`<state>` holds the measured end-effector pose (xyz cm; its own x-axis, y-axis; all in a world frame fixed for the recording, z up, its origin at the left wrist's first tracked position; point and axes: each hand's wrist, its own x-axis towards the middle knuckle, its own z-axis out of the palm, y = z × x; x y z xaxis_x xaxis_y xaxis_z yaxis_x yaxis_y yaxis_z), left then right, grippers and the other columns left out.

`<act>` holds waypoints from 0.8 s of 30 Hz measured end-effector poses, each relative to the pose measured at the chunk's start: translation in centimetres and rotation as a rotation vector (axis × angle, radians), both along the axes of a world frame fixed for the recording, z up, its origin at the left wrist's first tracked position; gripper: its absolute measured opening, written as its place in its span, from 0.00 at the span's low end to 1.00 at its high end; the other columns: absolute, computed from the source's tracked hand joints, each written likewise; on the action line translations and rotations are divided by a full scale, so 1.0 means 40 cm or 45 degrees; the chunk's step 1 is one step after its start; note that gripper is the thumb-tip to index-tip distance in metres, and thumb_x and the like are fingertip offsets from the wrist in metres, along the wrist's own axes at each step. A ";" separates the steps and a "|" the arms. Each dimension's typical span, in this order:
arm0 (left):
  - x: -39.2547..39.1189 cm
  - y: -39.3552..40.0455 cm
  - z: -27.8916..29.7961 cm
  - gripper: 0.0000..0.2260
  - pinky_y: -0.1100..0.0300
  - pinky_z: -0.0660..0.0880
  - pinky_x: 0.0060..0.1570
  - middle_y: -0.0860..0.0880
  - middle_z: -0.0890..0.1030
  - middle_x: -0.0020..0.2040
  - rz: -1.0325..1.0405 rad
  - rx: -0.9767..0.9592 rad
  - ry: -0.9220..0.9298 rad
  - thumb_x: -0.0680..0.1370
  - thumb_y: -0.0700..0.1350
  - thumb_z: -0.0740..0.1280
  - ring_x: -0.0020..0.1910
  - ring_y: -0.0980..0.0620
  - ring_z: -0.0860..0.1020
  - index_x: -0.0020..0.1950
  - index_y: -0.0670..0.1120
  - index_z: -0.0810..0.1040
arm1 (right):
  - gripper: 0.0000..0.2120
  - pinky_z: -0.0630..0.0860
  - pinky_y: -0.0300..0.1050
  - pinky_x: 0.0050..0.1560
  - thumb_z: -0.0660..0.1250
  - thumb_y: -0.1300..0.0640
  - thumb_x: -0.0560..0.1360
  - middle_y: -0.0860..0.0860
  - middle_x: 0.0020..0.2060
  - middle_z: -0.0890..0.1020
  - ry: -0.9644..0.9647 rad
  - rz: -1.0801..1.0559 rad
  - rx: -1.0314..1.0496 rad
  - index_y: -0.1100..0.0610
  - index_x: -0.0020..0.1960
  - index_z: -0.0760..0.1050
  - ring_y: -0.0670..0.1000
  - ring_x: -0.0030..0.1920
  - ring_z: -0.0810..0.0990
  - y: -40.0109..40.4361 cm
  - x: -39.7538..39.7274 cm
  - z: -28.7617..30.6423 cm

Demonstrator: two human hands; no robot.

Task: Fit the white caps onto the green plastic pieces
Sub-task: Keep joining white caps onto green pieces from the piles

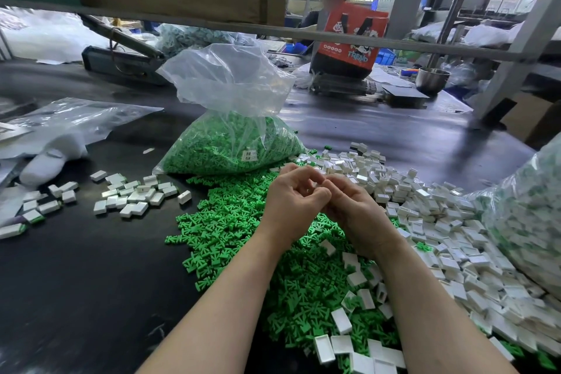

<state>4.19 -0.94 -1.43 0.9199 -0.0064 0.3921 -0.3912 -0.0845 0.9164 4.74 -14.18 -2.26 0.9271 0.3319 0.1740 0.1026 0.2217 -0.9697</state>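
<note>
My hands: my left hand [293,196] and right hand [353,206] are drawn together above the green heap, fingers curled and fingertips meeting; I cannot tell what, if anything, they pinch, for the fingers hide it.
Green plastic pieces: a loose heap [243,240] spreads over the dark worktop [76,282] under and before my wrists.
White caps: a large pile [440,222] lies to my right, touching the green heap, with some caps scattered onto it near my forearms.
Capped pieces: a small scatter [133,196] sits well apart on my left.
Bag of green pieces: a clear plastic bag [230,143], mouth open and upright, stands just beyond my hands.
Second bag: another clear bag [528,215] holding white and green parts bulges at the right edge.
Beyond: a person [332,6] sits across the worktop behind a red carton [352,35].
</note>
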 end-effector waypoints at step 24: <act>-0.002 0.003 0.011 0.03 0.60 0.76 0.32 0.46 0.72 0.43 -0.022 -0.047 0.056 0.68 0.44 0.68 0.34 0.50 0.75 0.34 0.50 0.79 | 0.20 0.66 0.64 0.58 0.70 0.35 0.70 0.69 0.50 0.78 -0.063 -0.097 -0.073 0.49 0.52 0.83 0.68 0.51 0.75 0.012 -0.003 0.000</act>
<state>4.09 -0.84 -0.97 0.9362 -0.0089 0.3513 -0.3513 -0.0437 0.9352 4.60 -13.69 -2.26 0.9408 0.2713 0.2029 0.1653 0.1553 -0.9739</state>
